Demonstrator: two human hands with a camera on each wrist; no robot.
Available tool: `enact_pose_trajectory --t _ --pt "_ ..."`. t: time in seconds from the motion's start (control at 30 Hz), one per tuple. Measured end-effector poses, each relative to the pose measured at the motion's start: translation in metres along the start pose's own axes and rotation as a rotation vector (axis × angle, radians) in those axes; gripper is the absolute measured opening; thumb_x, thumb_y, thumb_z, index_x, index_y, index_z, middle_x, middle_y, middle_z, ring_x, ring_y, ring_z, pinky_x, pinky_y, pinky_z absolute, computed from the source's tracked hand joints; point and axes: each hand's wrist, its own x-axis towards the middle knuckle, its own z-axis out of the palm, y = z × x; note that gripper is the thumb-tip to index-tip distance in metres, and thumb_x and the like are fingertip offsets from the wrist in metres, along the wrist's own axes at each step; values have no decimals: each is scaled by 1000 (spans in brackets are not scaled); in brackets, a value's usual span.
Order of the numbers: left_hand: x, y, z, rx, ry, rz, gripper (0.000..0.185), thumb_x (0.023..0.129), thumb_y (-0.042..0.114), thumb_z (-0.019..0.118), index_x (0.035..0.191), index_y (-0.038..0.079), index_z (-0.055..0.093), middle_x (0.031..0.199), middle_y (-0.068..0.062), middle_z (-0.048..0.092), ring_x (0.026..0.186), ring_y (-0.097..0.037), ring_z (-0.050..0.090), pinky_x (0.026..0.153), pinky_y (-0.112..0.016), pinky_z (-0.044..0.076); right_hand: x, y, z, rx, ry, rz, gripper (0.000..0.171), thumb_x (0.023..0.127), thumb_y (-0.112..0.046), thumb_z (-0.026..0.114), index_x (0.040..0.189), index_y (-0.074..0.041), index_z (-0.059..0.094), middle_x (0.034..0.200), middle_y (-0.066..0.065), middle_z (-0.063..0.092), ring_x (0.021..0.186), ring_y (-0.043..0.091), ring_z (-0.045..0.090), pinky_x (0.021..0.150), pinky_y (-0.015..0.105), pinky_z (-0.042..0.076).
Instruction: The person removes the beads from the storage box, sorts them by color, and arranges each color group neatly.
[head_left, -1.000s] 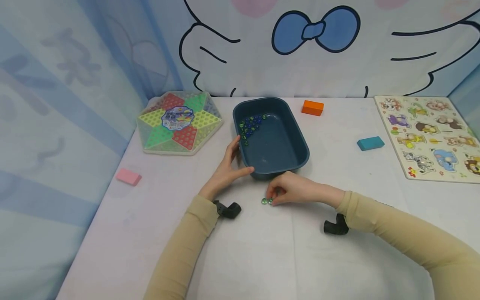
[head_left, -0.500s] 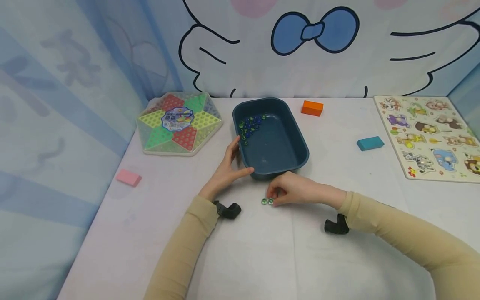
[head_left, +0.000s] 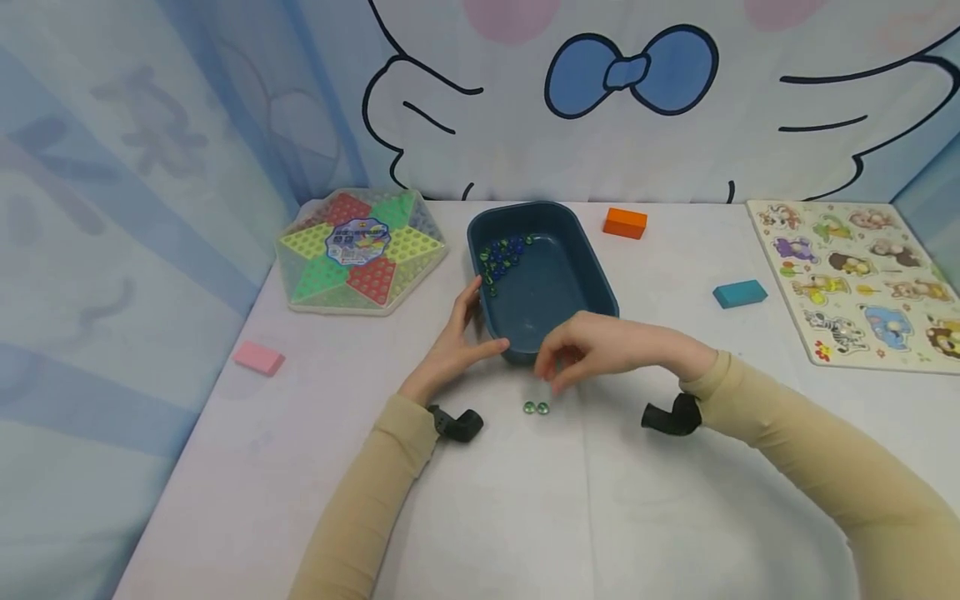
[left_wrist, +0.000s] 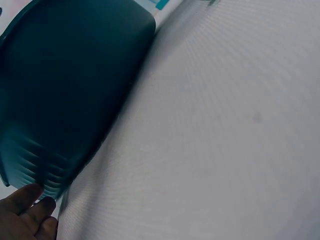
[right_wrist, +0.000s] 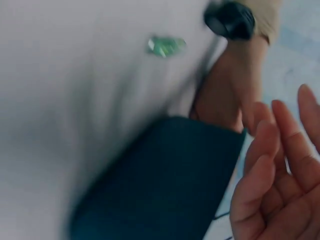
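Observation:
A dark teal bin stands mid-table with a cluster of blue and green marbles in its far left corner. My left hand rests against the bin's near left corner, fingers straight along the wall and thumb on the near side; the left wrist view shows the bin and fingertips low on it. My right hand hovers by the bin's near rim, fingers loosely curved; the right wrist view shows the hand with nothing in it. Two green marbles lie on the table below it.
A Chinese checkers board lies left of the bin. An orange block sits behind it, a teal block to the right, a pink block at the left. An animal peg puzzle lies at the far right.
My right hand has lifted off the two green marbles and risen toward the bin's near rim. The marbles stay on the table. The left hand has not moved.

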Motion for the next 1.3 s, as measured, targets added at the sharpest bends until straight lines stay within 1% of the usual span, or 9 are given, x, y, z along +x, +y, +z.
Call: enact_pose_trajectory --t 0.3,0.4,0.57,0.63,0.73,0.9,1.0,1.1,1.3 --pt "0 -2 -1 -12 -10 -3 94 81 25 70 147 37 3 154 -4 14 142 -22 15 115 -43 14 21 0 -51 238 41 32 24 86 -15 65 107 -4 64 102 14 64 77 22 60 70 35 54" --pt "-3 7 -2 -24 -28 -17 94 82 21 68 149 31 2 155 -8 11 142 -24 12 115 -44 13 30 3 -64 263 85 49 26 86 -17 65 109 -4 63 102 10 65 77 24 59 69 35 54" --pt "-3 5 -1 -31 -24 -2 95 81 30 70 148 31 4 154 -8 14 142 -22 14 115 -42 14 50 16 -78 301 142 48 27 88 -18 63 111 -3 62 101 7 66 80 33 55 66 31 51" --pt "0 -3 0 -25 -16 10 95 79 37 71 147 35 5 154 -5 15 141 -20 15 115 -41 15 59 24 -81 313 162 48 27 89 -17 62 112 -3 62 100 6 66 84 37 54 67 31 51" --pt "0 -2 -1 -23 -18 12 96 78 40 71 147 35 5 154 -4 15 141 -20 15 115 -42 15 69 35 -83 321 190 67 28 89 -17 61 113 -2 62 100 7 66 86 39 53 67 30 51" --pt "0 -2 -1 -25 -21 15 94 79 39 70 147 35 5 154 -4 14 142 -19 14 115 -41 15 85 53 -81 287 215 162 35 88 -21 63 115 0 61 100 15 63 83 31 54 70 36 51" --pt "0 -2 0 -25 -22 22 94 79 38 71 148 34 6 154 -4 15 142 -18 15 115 -39 15 93 61 -76 236 217 234 33 87 -22 64 114 -3 63 100 12 64 83 25 55 71 39 50" --pt "-1 -2 -1 -19 -21 22 94 79 39 71 147 35 6 154 -4 15 142 -18 15 115 -39 15 99 68 -72 182 202 283 29 87 -20 64 113 -5 64 97 7 65 80 22 56 69 35 50" --pt "-1 -2 -1 -14 -22 14 91 81 37 69 146 39 5 154 -2 14 142 -18 14 115 -39 15 111 71 -64 73 154 315 26 87 -15 64 111 -6 65 94 8 65 75 20 56 61 28 49"
